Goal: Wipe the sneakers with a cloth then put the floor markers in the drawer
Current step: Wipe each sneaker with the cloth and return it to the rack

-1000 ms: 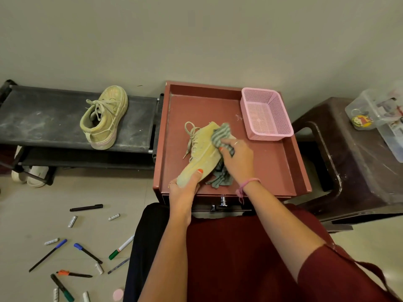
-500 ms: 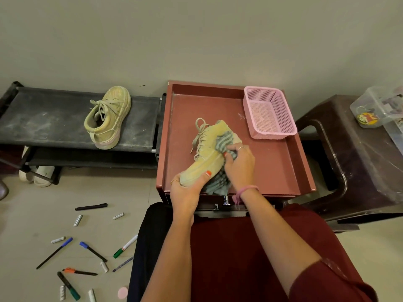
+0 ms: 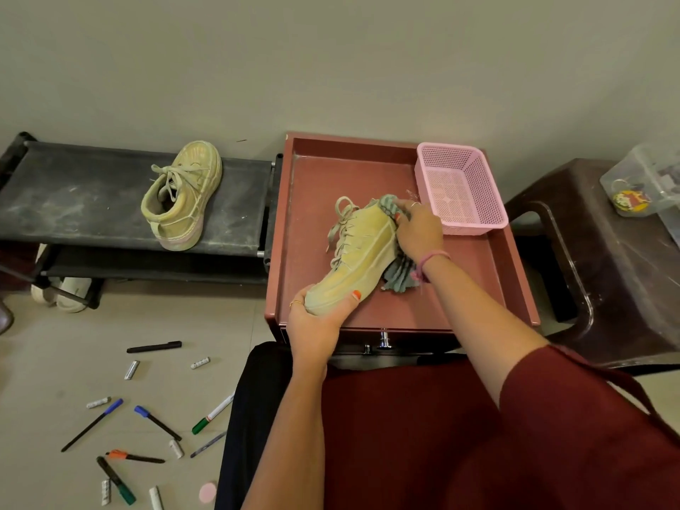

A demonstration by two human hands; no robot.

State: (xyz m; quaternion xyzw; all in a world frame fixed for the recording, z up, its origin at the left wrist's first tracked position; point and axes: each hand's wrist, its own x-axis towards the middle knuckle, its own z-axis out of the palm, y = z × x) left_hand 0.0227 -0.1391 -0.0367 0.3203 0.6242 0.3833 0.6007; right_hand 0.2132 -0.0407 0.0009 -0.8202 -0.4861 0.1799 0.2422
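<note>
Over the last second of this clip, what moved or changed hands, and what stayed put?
The right hand slid the grey cloth along the held sneaker from its middle toward the heel end, near the pink basket. The shoe's heel end rose a little. The left hand kept gripping the toe. Nothing was taken up or let go. The second sneaker and the floor markers stayed put.

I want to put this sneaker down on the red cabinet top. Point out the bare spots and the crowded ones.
Bare: the cabinet top in front of the pink basket, right of the cloth; also the back-left stretch behind the held sneaker. Crowded: the back-right corner with the basket, and the middle, where the left hand and right hand work.
</note>
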